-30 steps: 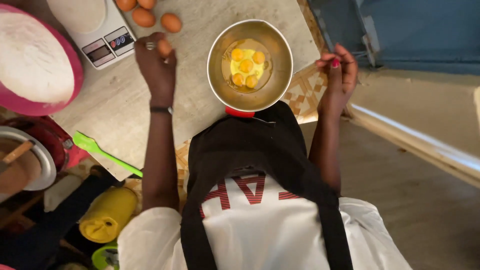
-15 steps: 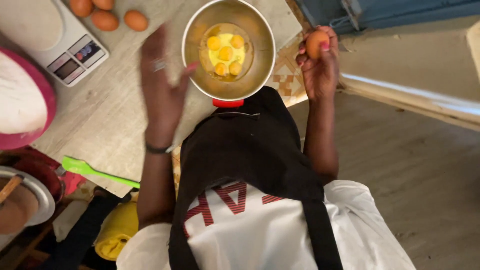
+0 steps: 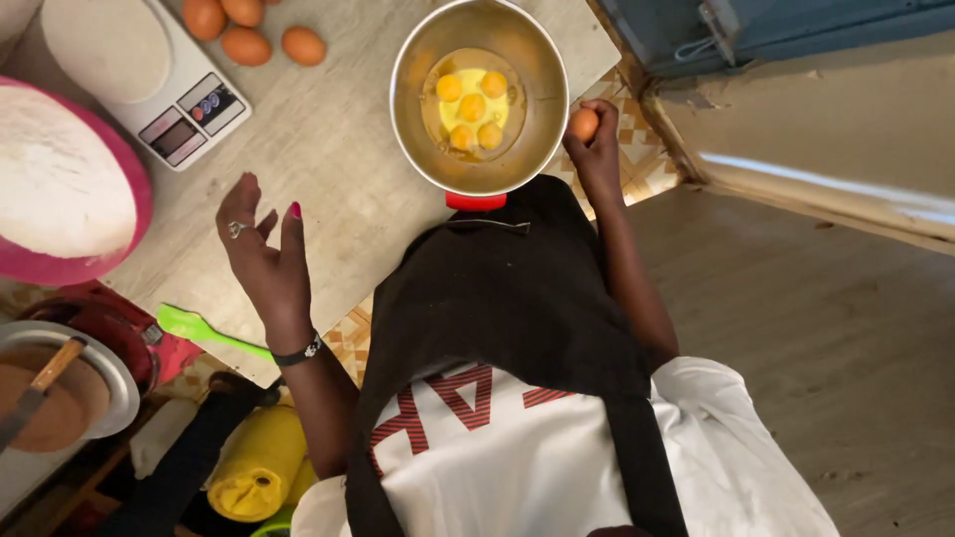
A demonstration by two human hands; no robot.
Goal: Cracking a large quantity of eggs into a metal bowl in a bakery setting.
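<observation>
A steel bowl stands on the table's near edge with several egg yolks in it. My right hand holds a brown egg right at the bowl's right rim. My left hand hovers over the bare tabletop left of the bowl, fingers spread and empty, with a ring on one finger and a dark band at the wrist. Three more brown eggs lie at the far edge of the table.
A white kitchen scale sits at the back left. Beside it is a pink bowl of flour. A green spatula lies at the table's near corner. Lower left are a metal dish with a wooden handle and a yellow container.
My left hand held an egg by the loose eggs a second ago; it is now empty and drawn back. My right hand has brought an egg in to the bowl's rim.
</observation>
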